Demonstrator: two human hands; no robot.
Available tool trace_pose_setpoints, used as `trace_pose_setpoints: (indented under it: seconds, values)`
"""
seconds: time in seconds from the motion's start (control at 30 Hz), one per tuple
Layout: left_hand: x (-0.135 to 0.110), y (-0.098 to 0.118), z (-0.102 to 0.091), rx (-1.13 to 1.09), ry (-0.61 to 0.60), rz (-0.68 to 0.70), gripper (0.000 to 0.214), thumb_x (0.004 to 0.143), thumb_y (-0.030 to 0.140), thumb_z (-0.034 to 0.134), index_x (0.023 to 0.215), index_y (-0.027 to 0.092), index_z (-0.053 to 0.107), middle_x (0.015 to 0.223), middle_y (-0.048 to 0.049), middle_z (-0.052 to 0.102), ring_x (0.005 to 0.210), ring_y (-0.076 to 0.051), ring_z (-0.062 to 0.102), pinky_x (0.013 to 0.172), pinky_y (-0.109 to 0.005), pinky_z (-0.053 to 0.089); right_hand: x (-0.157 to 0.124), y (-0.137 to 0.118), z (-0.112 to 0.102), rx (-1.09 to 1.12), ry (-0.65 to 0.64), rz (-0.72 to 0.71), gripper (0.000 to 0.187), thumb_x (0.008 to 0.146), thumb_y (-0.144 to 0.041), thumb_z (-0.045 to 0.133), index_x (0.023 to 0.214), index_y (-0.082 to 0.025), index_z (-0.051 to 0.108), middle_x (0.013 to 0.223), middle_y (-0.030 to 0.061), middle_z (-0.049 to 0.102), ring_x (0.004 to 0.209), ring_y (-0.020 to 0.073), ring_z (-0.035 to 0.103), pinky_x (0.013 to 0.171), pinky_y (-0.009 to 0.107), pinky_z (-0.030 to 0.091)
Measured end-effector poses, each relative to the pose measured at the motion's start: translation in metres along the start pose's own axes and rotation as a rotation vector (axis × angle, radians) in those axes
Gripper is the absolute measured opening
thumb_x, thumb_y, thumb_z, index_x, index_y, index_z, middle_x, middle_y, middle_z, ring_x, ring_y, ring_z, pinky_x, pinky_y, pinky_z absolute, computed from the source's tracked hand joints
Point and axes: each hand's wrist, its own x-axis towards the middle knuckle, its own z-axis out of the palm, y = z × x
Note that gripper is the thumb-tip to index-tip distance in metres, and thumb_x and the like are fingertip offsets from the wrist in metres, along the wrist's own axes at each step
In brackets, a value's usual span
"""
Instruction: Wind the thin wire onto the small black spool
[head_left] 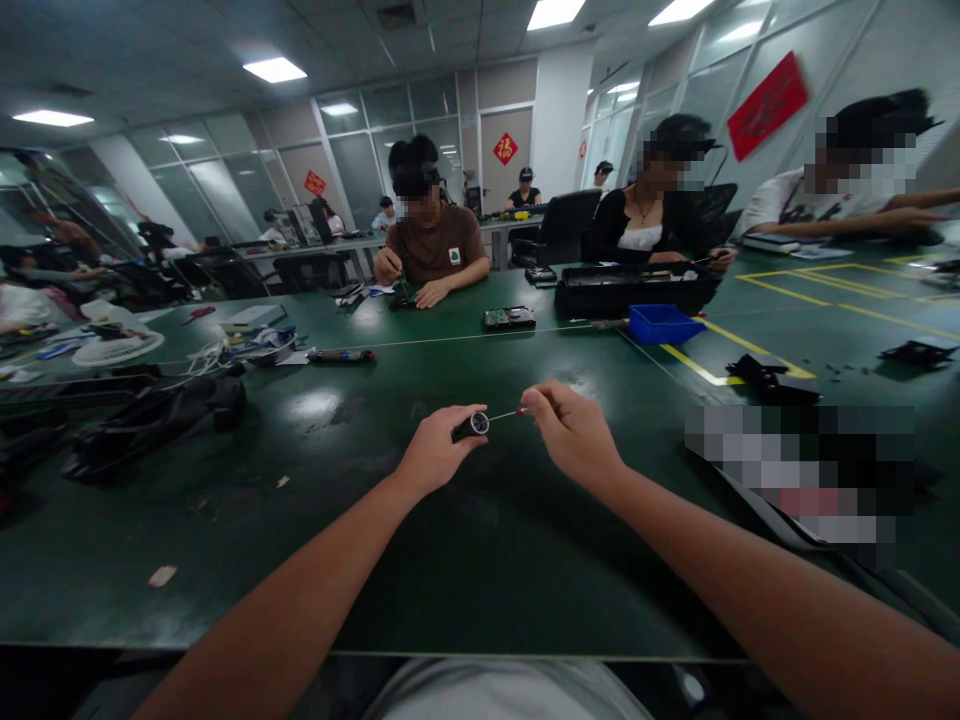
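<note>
A short black cylinder [470,427] with a silver ring at its end sits in my left hand [430,455], closed between thumb and fingers. Its ringed end faces right, toward my other hand. My right hand [579,428] pinches a small screwdriver [504,414] with a thin metal shaft and a red part by the fingertips. The shaft points left at the ringed end; whether its tip touches or enters the cylinder I cannot tell. Most of the screwdriver's handle is hidden in my fingers. Both hands are raised over the green table [450,560].
A blue tray [661,324], a long black housing [637,293] and a circuit-board device [509,318] lie farther back. Black parts [157,420] and a dark rod [341,356] are at left. Black pieces [772,378] lie at right. Several people work around the table.
</note>
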Motion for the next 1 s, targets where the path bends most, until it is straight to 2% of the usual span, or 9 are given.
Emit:
trace_pose_setpoints:
  seconds: [0.07,0.23,0.37,0.5,0.57,0.67,0.73,0.87,1.0]
  values:
    - [0.000,0.001,0.000,0.002,-0.010,0.002,0.044,0.083,0.021,0.073,0.126,0.025,0.064,0.125,-0.0045,0.067,0.117,-0.024,0.060,0.106,-0.043,0.044,0.000,0.002,0.001,-0.018,0.007,0.005,0.030,0.098,-0.043,0.044,0.089,-0.023,0.064,0.067,0.0007,0.064,0.058,0.0177,0.059,0.054,0.030,0.038]
    - [0.001,0.001,0.000,0.000,0.007,0.004,0.042,0.083,0.020,0.072,0.125,0.024,0.065,0.124,-0.0051,0.068,0.117,-0.024,0.061,0.107,-0.042,0.044,0.000,0.007,0.004,0.051,-0.002,-0.006,0.022,0.097,-0.034,0.044,0.110,-0.023,0.059,0.079,0.0019,0.068,0.068,0.0190,0.063,0.062,0.031,0.043]
    - [0.001,-0.001,0.000,-0.001,0.004,0.010,0.043,0.083,0.020,0.072,0.125,0.025,0.064,0.124,-0.0050,0.068,0.117,-0.024,0.061,0.107,-0.042,0.044,-0.001,0.006,0.003,0.042,-0.018,-0.013,0.025,0.099,-0.037,0.040,0.098,-0.024,0.061,0.077,0.0016,0.066,0.068,0.0184,0.061,0.063,0.032,0.042]
    - [0.000,-0.001,0.001,0.004,-0.015,0.002,0.044,0.084,0.023,0.072,0.127,0.026,0.063,0.125,-0.0041,0.067,0.117,-0.024,0.060,0.107,-0.043,0.043,-0.002,0.004,0.004,0.088,0.025,0.011,0.020,0.097,-0.033,0.045,0.109,-0.023,0.057,0.079,0.0019,0.065,0.065,0.0179,0.059,0.061,0.032,0.042]
    - [0.000,0.000,0.001,0.011,-0.007,-0.027,0.044,0.085,0.023,0.071,0.128,0.026,0.062,0.124,-0.0044,0.067,0.117,-0.024,0.060,0.106,-0.044,0.044,-0.001,0.003,0.005,0.170,0.041,0.032,0.018,0.094,-0.034,0.051,0.106,-0.022,0.056,0.081,0.0031,0.066,0.069,0.0185,0.061,0.065,0.033,0.045]
    - [0.001,0.000,-0.001,-0.009,0.016,-0.041,0.044,0.085,0.022,0.070,0.129,0.025,0.062,0.125,-0.0056,0.067,0.117,-0.024,0.060,0.106,-0.043,0.044,0.003,0.006,0.006,0.324,0.021,0.087,0.019,0.092,-0.039,0.055,0.095,-0.021,0.060,0.085,0.0048,0.067,0.077,0.0195,0.063,0.073,0.035,0.050]
    - [0.001,0.000,-0.003,-0.033,-0.009,0.016,0.045,0.085,0.021,0.070,0.130,0.026,0.062,0.126,-0.0052,0.066,0.117,-0.023,0.060,0.106,-0.042,0.044,0.008,0.011,0.006,0.466,0.019,0.151,0.023,0.091,-0.043,0.054,0.093,-0.021,0.061,0.084,0.0049,0.066,0.077,0.0196,0.064,0.076,0.037,0.052]
    - [0.003,-0.001,-0.006,-0.049,-0.088,0.106,0.046,0.086,0.020,0.070,0.130,0.028,0.061,0.127,-0.0046,0.065,0.118,-0.021,0.059,0.107,-0.041,0.043,0.017,0.025,0.007,0.764,-0.043,0.370,0.027,0.089,-0.048,0.054,0.083,-0.022,0.057,0.070,0.0028,0.060,0.062,0.0180,0.059,0.073,0.040,0.055]
    - [0.003,-0.002,-0.004,-0.041,-0.117,0.075,0.045,0.087,0.020,0.068,0.130,0.028,0.061,0.126,-0.0046,0.065,0.117,-0.022,0.059,0.107,-0.041,0.043,0.018,0.034,0.011,0.756,0.039,0.396,0.027,0.086,-0.048,0.060,0.082,-0.021,0.059,0.073,0.0033,0.061,0.065,0.0177,0.059,0.069,0.037,0.053]
